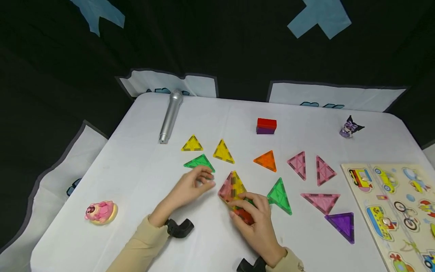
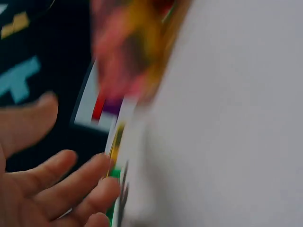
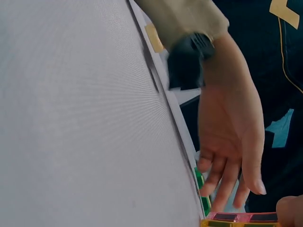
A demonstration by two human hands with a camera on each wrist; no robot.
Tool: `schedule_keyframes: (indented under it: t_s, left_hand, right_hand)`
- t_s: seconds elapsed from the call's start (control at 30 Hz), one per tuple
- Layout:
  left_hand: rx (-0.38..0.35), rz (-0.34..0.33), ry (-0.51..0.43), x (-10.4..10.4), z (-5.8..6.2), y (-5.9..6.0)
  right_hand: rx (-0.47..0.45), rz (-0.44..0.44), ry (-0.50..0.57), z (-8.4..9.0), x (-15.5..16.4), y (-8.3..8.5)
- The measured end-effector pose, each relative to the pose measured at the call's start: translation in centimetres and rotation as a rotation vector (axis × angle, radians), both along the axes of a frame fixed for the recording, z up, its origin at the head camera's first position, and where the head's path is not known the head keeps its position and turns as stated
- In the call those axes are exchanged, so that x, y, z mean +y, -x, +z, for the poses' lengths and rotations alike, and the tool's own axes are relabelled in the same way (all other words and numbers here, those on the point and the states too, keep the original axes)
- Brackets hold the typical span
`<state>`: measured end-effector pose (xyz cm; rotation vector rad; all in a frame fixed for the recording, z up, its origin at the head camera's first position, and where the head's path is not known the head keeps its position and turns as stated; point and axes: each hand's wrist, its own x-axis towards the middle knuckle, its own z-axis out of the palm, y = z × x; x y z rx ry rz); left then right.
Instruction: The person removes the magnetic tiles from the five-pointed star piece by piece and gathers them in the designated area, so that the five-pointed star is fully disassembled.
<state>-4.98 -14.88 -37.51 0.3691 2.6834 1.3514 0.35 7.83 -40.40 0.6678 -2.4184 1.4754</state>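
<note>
My right hand point(image 1: 253, 219) grips a small standing build of see-through magnetic tiles point(image 1: 228, 189), with pink, yellow and red sides showing. Its fingers curl over the right side and hide part of it. To the left, my left hand point(image 1: 190, 187) holds nothing, its fingers loosely bent near a green triangle tile point(image 1: 200, 161) lying flat. In the left wrist view those fingers point(image 2: 83, 184) are spread apart, and the build is blurred above them. A green tile point(image 1: 279, 196) lies just right of the build.
Beyond the hands lie yellow tiles point(image 1: 192, 144) and an orange tile point(image 1: 266, 161). Pink tiles point(image 1: 321, 202) and a purple tile point(image 1: 342, 226) lie right, beside a wooden picture puzzle board point(image 1: 361, 211). A silver microphone point(image 1: 171, 117), red-purple block point(image 1: 266, 126), dark figurine point(image 1: 350, 127) and pink bear toy point(image 1: 101, 212) stand around.
</note>
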Motion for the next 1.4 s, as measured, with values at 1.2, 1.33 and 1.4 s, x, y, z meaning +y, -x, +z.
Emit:
schedule_keyframes:
  t_s: [1.2, 1.33, 1.4]
  left_hand:
    - [-0.459, -0.083, -0.725, 1.5, -1.6, -1.1]
    - [-0.505, -0.09, -0.751, 1.4, -1.5, -1.1]
    - [-0.516, -0.11, -0.766, 1.3, -1.4, -1.1]
  right_hand:
    - [-0.03, 0.079, -0.011, 0.4, -0.1, 0.0]
    - [-0.039, 0.06, -0.008, 0.4, -0.1, -0.1]
    - [-0.044, 0.054, -0.004, 0.4, -0.1, -0.1]
